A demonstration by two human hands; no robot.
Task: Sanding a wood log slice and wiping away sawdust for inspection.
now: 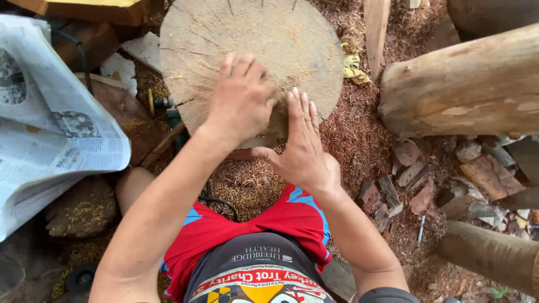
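A round, pale log stump (247, 33) stands in front of me, its cut top covered in fine sawdust. My left hand (242, 98) rests palm down on the near part of the stump top, fingers together and slightly curled. My right hand (303, 147) lies flat and edge-on beside it at the stump's near rim, fingers straight, thumb out to the left. Neither hand holds anything. The stump's near edge is hidden under both hands.
Wood shavings (359, 134) cover the ground. A thick log (466, 84) lies at the right, another log (494, 252) lower right, with bark chunks (477, 174) between. A newspaper (45, 123) lies left. A power tool (168, 109) with a black cord sits beside the stump.
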